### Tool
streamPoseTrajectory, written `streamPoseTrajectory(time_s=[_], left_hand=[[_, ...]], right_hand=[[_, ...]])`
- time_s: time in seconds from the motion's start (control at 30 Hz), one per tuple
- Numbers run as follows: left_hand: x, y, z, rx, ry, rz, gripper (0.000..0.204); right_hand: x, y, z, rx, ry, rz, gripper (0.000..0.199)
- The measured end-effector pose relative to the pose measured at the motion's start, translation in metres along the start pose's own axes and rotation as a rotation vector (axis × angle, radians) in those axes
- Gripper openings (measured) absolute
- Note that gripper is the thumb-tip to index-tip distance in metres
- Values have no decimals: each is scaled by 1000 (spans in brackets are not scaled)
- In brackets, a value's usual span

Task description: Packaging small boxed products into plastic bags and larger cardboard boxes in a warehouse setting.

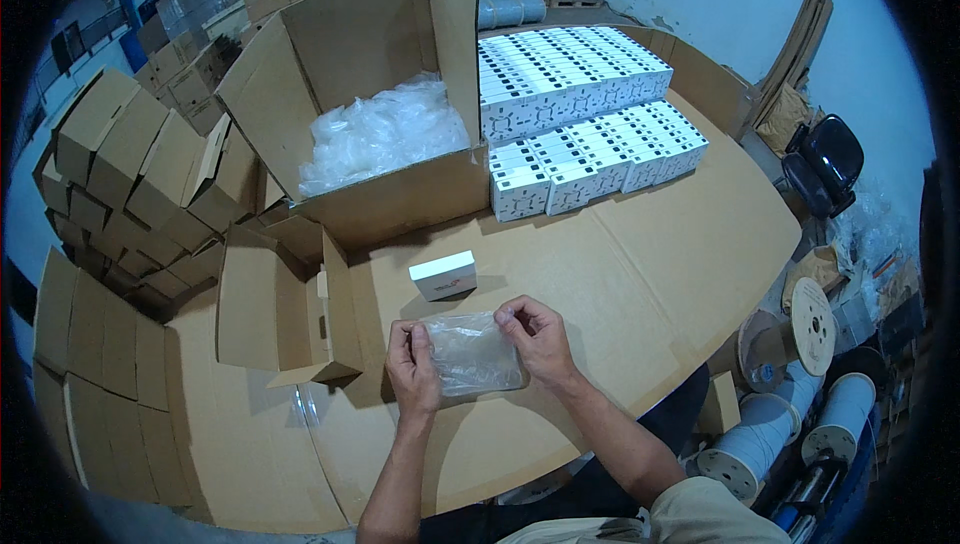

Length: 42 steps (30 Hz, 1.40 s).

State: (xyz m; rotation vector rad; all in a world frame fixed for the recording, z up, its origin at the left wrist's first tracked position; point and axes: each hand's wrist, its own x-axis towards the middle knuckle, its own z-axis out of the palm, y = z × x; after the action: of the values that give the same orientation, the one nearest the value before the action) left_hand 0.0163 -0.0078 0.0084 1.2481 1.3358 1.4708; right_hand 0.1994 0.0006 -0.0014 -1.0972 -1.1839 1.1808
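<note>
A clear plastic bag (470, 356) is stretched between my two hands above the cardboard-covered table. My left hand (412, 364) pinches its left edge, and my right hand (538, 337) grips its upper right corner between thumb and fingers. Just beyond the bag, a small white box (443, 275) stands on the table, touched by neither hand. To the left of my hands sits an open, narrow cardboard carton (262, 314) with its flaps up. Farther back, a large open cardboard box (400, 194) holds a heap of clear plastic bags (385, 134).
Stacked rows of white printed boxes (580, 74) stand at the back right of the table (640, 274). Brown cartons (140, 164) pile up on the left, with more (100, 344) nearer. Cable spools (755, 434) and a black chair (830, 159) are on the right, beyond the table edge.
</note>
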Motion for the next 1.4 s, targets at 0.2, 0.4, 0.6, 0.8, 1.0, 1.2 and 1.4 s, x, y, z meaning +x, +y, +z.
streamPoseTrajectory(time_s=[0.2, 0.4, 0.6, 0.8, 1.0, 1.2, 1.4], left_hand=[[2, -9, -3, -64, -6, -29, 23], [2, -7, -1, -28, 48, 81, 20], [3, -4, -4, -167, 103, 15, 15], [2, -7, -8, -116, -110, 46, 28], [7, 8, -1, -203, -8, 148, 29], [10, -3, -6, -255, 20, -174, 20], [4, -5, 0, 129, 169, -9, 29]], right_hand=[[3, 2, 5, 312, 152, -34, 10], [-7, 3, 20, -57, 242, -117, 17], [-5, 5, 3, -187, 233, 2, 22], [9, -59, 4, -821, 113, -749, 16], [26, -53, 17, -510, -223, -483, 19], [28, -23, 42, -136, 61, -343, 10], [19, -9, 51, -255, 326, -336, 14]])
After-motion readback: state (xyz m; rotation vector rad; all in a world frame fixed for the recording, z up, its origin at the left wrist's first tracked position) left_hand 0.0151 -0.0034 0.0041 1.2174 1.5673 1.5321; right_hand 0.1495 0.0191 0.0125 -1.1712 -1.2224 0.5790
